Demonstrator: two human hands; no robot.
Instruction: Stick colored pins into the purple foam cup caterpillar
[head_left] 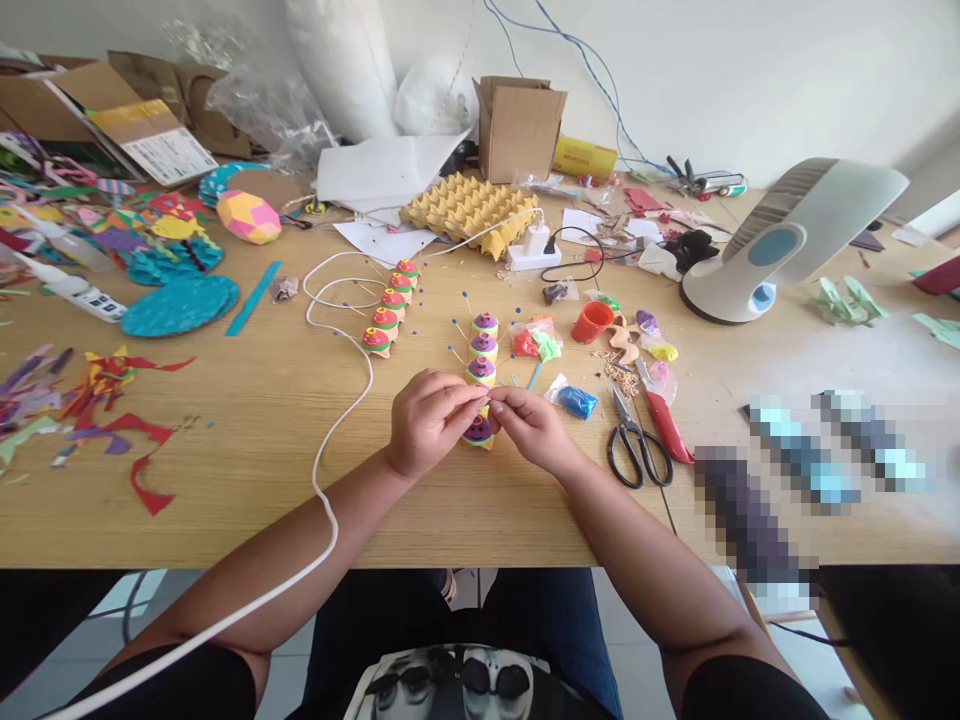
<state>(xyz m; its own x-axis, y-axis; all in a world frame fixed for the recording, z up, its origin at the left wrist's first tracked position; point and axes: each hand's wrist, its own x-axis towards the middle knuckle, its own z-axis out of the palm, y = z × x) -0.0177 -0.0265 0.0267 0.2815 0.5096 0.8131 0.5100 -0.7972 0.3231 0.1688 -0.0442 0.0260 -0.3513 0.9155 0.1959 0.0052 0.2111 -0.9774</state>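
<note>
A caterpillar figure [481,370] with purple, green and yellow humps stands on the table in front of me, blue-tipped sticks poking out at its sides. Over its near end, my left hand [435,422] and my right hand [531,428] meet at the fingertips. Both are pinched closed. Whatever lies between the fingertips is too small to name. The hands cover part of the figure; its nearest purple hump [478,430] with a face shows below them. Further left stands a second caterpillar figure [386,315] with red and green humps and similar sticks.
Black-handled scissors [634,440] and a red-handled knife [667,420] lie to the right, near a blue clay packet [576,400] and a red cup [592,321]. A white cable [330,500] crosses my left forearm. Behind are a yellow egg tray [472,212] and a white lamp-like device [772,245].
</note>
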